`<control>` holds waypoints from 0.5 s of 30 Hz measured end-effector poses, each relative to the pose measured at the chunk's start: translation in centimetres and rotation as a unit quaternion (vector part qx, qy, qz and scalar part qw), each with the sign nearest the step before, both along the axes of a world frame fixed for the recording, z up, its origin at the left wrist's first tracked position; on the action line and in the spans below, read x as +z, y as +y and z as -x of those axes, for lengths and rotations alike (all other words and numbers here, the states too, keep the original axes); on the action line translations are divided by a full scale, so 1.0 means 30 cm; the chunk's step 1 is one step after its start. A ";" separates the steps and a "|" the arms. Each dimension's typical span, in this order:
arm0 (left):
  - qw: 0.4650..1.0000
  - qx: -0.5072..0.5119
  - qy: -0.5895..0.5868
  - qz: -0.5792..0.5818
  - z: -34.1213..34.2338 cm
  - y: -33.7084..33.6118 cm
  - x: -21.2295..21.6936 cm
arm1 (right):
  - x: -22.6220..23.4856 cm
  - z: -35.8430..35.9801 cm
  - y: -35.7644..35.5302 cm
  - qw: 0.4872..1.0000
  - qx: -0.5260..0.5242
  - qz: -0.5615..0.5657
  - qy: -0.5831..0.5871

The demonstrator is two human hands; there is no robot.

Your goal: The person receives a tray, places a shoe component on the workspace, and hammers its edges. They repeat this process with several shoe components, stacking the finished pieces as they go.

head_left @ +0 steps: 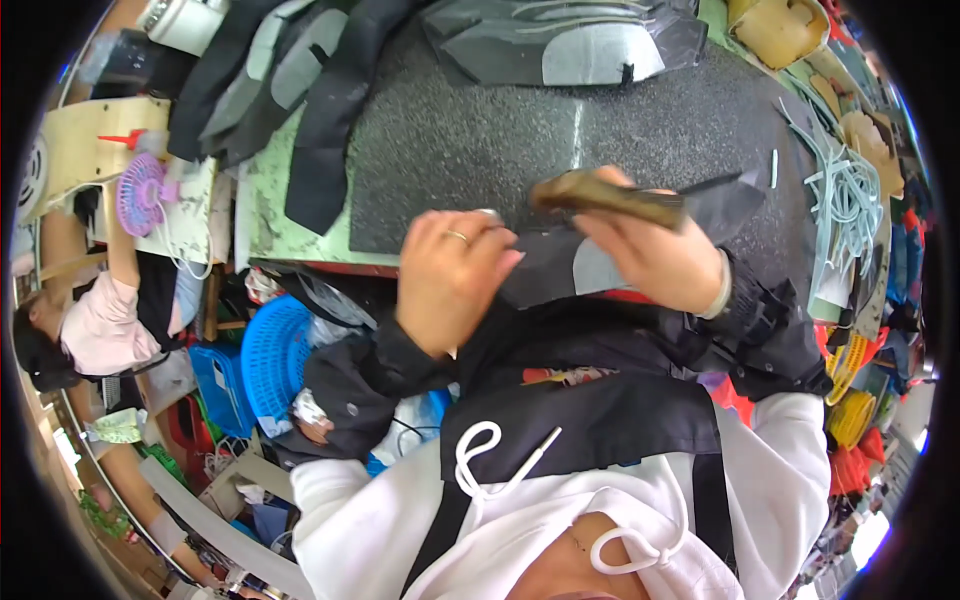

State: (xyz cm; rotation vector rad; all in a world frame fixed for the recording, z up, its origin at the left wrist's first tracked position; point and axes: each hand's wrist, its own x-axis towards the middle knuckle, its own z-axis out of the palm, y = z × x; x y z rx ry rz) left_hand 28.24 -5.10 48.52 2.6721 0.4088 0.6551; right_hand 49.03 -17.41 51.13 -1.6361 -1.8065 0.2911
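My right hand (655, 255) is closed around a brown, worn, bar-shaped tool (625, 200), held level over the dark work surface (450, 140); its exact kind is blurred. Below that hand lies a black shoe-upper-like piece (540, 270) with a light grey rounded patch, along the near edge of the surface. Its far end reaches out to the right past my hand. My left hand (448, 265), with a ring on one finger, has its fingers curled together by the left end of this piece. What its fingertips pinch, if anything, is hidden.
Similar black and grey pieces lie at the far edge (600, 50) and far left (330, 110). Pale cords (850, 210) are heaped at the right. A purple fan (143, 195) and blue baskets (275, 365) stand left. Another person (110, 325) sits at the far left.
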 end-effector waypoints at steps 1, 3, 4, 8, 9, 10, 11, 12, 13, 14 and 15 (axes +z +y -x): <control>0.999 -0.014 -0.015 0.025 -0.024 -0.049 0.048 | 0.019 -0.018 -0.008 1.000 0.007 -0.020 0.001; 0.997 -0.063 -0.031 0.025 -0.125 -0.158 0.073 | 0.076 -0.069 -0.036 0.953 -0.119 0.119 0.250; 0.996 -0.090 -0.026 -0.002 -0.159 -0.169 0.064 | 0.099 -0.099 -0.051 0.917 -0.159 0.124 0.344; 0.987 -0.068 0.121 0.078 -0.227 0.003 0.120 | 0.143 -0.267 -0.247 0.856 -0.283 0.035 0.431; 0.996 -0.063 -0.058 0.034 -0.207 0.119 0.151 | 0.154 -0.299 -0.295 0.842 -0.310 -0.004 0.441; 0.995 0.040 -0.052 -0.071 -0.200 0.193 0.220 | 0.152 -0.329 -0.369 0.840 -0.330 -0.018 0.430; 0.967 0.140 -0.145 -0.154 -0.177 0.247 0.286 | 0.151 -0.350 -0.425 0.831 -0.349 -0.031 0.432; 0.930 0.204 -0.155 -0.263 -0.112 0.331 0.298 | 0.141 -0.368 -0.469 0.820 -0.372 -0.042 0.433; 0.907 0.252 -0.146 -0.304 -0.037 0.391 0.306 | 0.134 -0.388 -0.483 0.811 -0.386 -0.050 0.437; 0.894 0.286 -0.053 -0.342 0.037 0.509 0.243 | 0.133 -0.409 -0.483 0.810 -0.387 -0.059 0.436; 0.866 0.325 0.046 -0.378 0.098 0.582 0.188 | 0.136 -0.419 -0.461 0.813 -0.376 -0.037 0.442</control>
